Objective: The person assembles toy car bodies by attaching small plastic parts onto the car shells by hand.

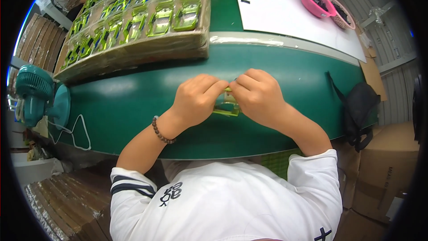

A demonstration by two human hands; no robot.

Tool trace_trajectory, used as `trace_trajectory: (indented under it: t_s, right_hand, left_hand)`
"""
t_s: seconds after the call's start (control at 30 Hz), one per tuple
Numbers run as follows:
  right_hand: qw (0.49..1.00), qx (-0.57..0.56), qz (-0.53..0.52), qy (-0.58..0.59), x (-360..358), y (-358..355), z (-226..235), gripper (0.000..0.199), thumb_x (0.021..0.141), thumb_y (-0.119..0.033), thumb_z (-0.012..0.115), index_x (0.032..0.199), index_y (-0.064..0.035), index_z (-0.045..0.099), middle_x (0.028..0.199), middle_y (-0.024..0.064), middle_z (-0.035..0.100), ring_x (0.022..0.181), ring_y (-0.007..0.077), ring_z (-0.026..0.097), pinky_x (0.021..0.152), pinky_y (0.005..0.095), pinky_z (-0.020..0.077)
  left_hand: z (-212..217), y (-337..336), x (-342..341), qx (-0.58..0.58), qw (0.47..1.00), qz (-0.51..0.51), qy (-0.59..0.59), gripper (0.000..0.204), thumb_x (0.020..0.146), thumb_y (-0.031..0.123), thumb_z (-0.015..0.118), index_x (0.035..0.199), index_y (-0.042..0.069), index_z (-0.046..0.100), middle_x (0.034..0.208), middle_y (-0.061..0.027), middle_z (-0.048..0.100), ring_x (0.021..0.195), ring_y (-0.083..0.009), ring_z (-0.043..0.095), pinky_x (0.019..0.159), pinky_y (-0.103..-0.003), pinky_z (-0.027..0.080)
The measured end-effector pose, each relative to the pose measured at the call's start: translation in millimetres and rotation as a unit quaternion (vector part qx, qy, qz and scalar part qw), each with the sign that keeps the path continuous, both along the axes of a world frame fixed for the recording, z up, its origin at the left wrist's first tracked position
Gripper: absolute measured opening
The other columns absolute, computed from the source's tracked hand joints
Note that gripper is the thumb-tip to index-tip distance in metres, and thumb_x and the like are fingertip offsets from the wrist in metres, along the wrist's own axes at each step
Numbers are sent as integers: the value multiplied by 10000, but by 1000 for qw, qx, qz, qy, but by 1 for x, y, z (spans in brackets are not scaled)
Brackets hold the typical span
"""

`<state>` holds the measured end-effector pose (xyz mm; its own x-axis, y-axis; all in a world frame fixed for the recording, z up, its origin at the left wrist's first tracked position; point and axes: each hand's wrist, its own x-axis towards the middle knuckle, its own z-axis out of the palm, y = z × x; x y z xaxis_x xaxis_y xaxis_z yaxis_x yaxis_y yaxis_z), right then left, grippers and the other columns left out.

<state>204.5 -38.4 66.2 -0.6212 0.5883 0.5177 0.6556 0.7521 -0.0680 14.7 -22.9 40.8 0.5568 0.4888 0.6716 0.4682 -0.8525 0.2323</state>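
Observation:
Over the middle of the green table, my left hand point(198, 96) and my right hand point(259, 96) meet at the fingertips. Between them is a lime-green plastic frame point(228, 112) with a see-through middle, mostly covered by my hands. Both hands are closed, with thumbs and fingers pinching its far edge. The near edge of the frame shows below my fingers. Whether a smaller part sits between the fingertips is hidden. A beaded bracelet is on my left wrist.
At the far left stands a cardboard tray point(147, 50) of similar green frames. A white board point(285, 20) bears small black parts, a pink basket point(312, 6) and a paler basket point(350, 18). A teal fan point(35, 89) is left, a black bag point(360, 105) right. Another person is at upper left.

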Motion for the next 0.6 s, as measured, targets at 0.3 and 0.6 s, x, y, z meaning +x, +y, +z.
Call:
trace_trajectory:
  t_s: [0.3, 0.6]
  right_hand:
    - [944, -203, -236, 113, 163, 238, -19, 430, 757, 73, 394, 1120, 5, 614, 1025, 137, 658, 959, 235, 606, 898, 323, 446]
    - [926, -106, -360, -27, 195, 371, -39, 414, 732, 59, 518, 1089, -100, 658, 1112, 158, 623, 1050, 300, 582, 949, 354, 432]
  left_hand:
    - [-26, 29, 6, -240, 949, -104, -173, 108, 816, 7, 589, 914, -23, 619, 824, -142, 628, 716, -286, 598, 647, -327, 484]
    - [-30, 33, 2, -258, 953, -120, -107, 157, 775, 8, 630, 931, 11, 628, 852, -116, 625, 775, -276, 616, 682, -350, 506]
